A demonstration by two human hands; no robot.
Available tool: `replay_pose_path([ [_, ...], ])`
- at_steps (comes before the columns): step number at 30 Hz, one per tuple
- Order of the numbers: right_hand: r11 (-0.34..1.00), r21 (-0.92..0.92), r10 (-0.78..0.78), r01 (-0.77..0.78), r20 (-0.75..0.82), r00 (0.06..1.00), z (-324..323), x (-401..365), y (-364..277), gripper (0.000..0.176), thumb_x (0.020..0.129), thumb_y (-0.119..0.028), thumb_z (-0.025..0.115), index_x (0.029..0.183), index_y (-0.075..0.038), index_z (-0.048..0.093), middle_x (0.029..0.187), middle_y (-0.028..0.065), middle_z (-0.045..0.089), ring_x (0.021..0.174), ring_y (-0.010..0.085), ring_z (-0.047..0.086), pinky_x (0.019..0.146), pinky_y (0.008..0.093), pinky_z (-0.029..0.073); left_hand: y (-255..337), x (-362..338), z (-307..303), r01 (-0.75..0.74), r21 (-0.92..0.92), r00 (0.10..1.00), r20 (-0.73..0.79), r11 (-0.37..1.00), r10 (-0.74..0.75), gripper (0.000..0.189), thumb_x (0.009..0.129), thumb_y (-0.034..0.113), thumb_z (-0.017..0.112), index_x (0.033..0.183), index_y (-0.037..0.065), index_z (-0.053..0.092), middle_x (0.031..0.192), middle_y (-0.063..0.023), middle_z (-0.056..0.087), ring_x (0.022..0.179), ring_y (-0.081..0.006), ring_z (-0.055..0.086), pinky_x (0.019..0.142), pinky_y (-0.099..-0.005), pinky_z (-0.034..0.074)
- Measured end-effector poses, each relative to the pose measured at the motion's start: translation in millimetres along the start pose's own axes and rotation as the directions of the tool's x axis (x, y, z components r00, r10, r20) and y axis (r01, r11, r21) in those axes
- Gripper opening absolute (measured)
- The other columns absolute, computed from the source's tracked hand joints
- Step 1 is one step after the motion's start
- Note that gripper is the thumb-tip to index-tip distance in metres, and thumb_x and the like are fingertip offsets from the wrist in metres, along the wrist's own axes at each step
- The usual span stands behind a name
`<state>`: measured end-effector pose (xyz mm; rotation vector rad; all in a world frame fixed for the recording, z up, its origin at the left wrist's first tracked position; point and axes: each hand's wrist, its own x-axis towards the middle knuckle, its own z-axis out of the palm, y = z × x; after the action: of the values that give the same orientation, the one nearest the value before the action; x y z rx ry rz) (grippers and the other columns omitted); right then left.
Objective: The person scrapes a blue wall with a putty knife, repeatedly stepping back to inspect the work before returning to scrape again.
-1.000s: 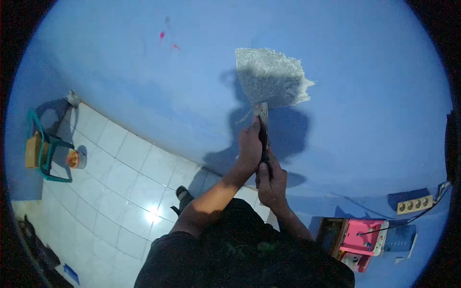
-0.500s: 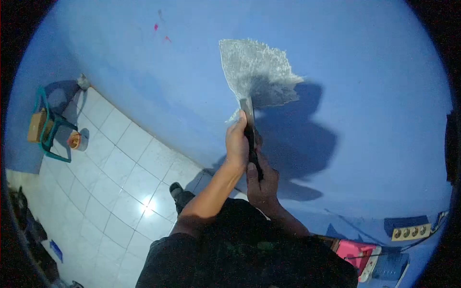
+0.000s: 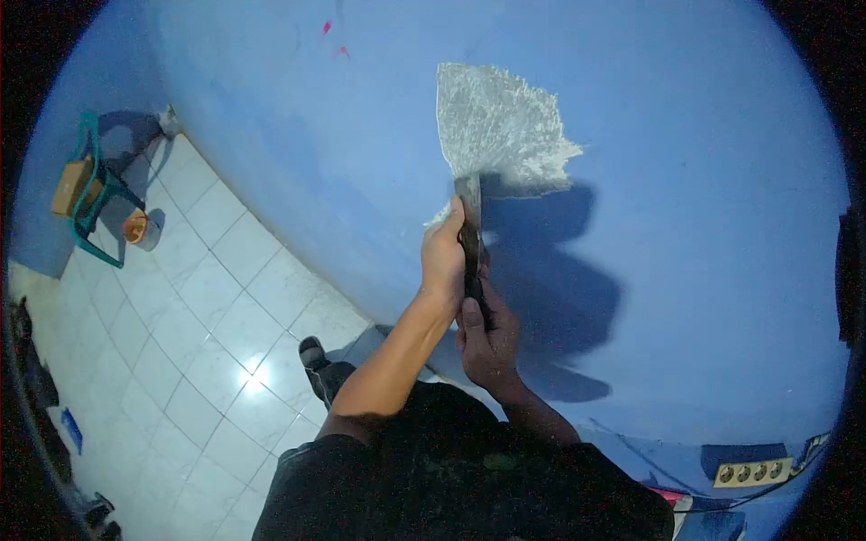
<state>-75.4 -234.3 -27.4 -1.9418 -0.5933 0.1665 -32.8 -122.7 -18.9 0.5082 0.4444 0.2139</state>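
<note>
Both of my hands are on one scraper (image 3: 470,216), which has a dark handle and a flat metal blade. My left hand (image 3: 443,261) wraps round its upper part, thumb along the side near the blade. Lower down, my right hand (image 3: 489,343) grips the end of the handle. The blade's tip meets the lower edge of a rough grey-white patch (image 3: 505,126) on the blue wall (image 3: 704,225). Shadows of my hands fall on the wall to the right.
A green chair (image 3: 108,189) with a cardboard box (image 3: 74,187) stands at the left, beside a small bucket (image 3: 137,229) on the white tiled floor (image 3: 216,316). A power strip (image 3: 753,473) and cable are at lower right, near a partly visible pink object.
The view has shifted and turned slightly, so the chair and bucket appear higher and the power strip lower. Both hands still hold the scraper, its tip near the patch's lower edge.
</note>
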Motion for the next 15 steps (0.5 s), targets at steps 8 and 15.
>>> replay_pose_path([
  [8, 0.991, 0.132, 0.020, -0.024, 0.037, 0.999, 3.5, -2.6, -4.6, 0.041, 0.091, -0.021, 0.040, 0.126, 0.000, 0.035, 0.061, -0.0011, 0.042, 0.044, 0.0030, 0.035, 0.039, 0.0184, 0.033, 1.1, -1.9, 3.7, -0.030, 0.076, 0.994, -0.098, 0.997, 0.037, 0.043, 0.088, 0.042, 0.041, 0.071, 0.005, 0.055, 0.056, -0.0036, 0.050, 0.046, -0.0132, 0.046, 0.043, -0.0262, 0.037],
  [15, 0.981, 0.169, 0.089, -0.097, 0.050, 0.995, 4.8, -9.2, -10.9, 0.043, 0.090, -0.021, 0.041, 0.127, 0.000, 0.032, 0.060, -0.0013, 0.041, 0.043, 0.0027, 0.035, 0.037, 0.0191, 0.033, -0.3, 3.4, -15.7, 0.032, 0.086, 0.985, 0.165, 0.996, -0.046, 0.041, 0.090, 0.038, 0.039, 0.076, 0.004, 0.056, 0.058, -0.0040, 0.053, 0.045, -0.0142, 0.048, 0.043, -0.0260, 0.037],
])
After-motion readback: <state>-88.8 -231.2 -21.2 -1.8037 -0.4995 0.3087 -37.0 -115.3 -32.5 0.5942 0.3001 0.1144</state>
